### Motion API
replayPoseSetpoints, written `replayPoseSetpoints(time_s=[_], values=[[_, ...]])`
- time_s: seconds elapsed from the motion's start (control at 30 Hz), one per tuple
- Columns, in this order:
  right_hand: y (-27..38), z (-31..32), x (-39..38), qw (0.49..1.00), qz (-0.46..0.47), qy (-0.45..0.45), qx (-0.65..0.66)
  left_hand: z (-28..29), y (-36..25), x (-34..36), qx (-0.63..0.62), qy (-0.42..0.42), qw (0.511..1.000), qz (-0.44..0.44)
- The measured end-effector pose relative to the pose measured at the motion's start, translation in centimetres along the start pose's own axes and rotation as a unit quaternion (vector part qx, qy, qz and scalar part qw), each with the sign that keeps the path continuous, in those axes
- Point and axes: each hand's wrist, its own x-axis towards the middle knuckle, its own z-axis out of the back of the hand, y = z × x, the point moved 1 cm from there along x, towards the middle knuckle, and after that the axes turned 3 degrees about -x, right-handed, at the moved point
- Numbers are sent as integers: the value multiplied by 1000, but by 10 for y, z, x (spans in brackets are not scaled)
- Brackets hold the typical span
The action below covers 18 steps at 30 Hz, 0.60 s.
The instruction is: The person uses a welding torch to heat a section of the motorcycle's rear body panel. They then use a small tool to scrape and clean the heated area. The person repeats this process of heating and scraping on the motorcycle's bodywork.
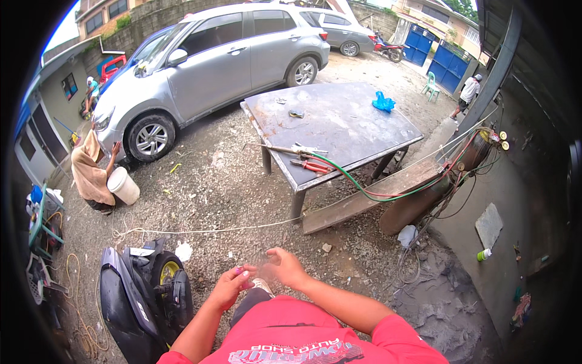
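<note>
1. the left hand (228, 287) is in the lower centre of the frame, fingers bent inward, thumb near the index; a small pink-purple spot (245, 273) shows at its fingertips, perhaps a held scrap, but it is too small and blurred for me to tell, or to say how closed the fingers are.
2. the right hand (288, 267) is just to its right, fingers loosely curled and parted, motion-blurred, with nothing seen in them.
3. a pale shoe (262, 287) shows below the hands, above the red shirt (291, 327) at the lower edge.
4. at lower left, a dark scooter (130, 297) with a yellow wheel rim (170, 272) is near the left forearm.
5. above centre stands a grey worktop (345, 130); a blue plastic bag (383, 102) lies toward its right corner, and a torch (280, 148) and red-handled pliers (310, 165) lie near its front edge.
6. green and red hoses (359, 189) run right from the worktop, over a plank (339, 210), toward a brown cylinder (407, 212).
7. at upper left, a co-worker under a tan cloth (91, 170) is low beside a white bucket (123, 185), hands at a silver car (212, 70).
</note>
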Motion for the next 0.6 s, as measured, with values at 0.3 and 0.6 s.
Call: replayPoseSetpoints(time_s=[0.3, 0.6], values=[[2, 87, 93, 988, 69, 127, 46, -73, -34, 153, -97, 4, 994, 42], [23, 242, 244, 956, 40, -64, -283, -29, -124, 266, 42, -149, 987, -34]])
